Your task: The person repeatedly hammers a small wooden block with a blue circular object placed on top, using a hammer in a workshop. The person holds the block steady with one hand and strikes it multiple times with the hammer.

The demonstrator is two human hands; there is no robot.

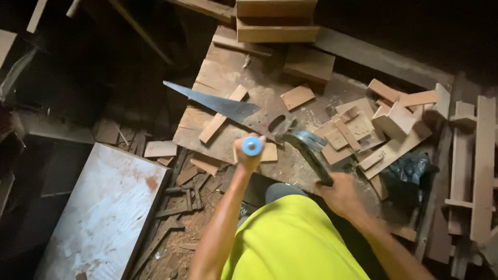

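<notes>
My left hand is closed around a tool with a round blue end cap, held upright over a small wooden piece on the workbench. My right hand grips the dark handle of a claw hammer, whose head hangs just right of the blue-capped tool. A hand saw lies flat on the bench behind them, blade pointing left.
Several wood offcuts are piled at the right of the bench, with blocks stacked at the back. A white stained panel lies lower left. Scraps litter the floor. Wooden slats stand at far right.
</notes>
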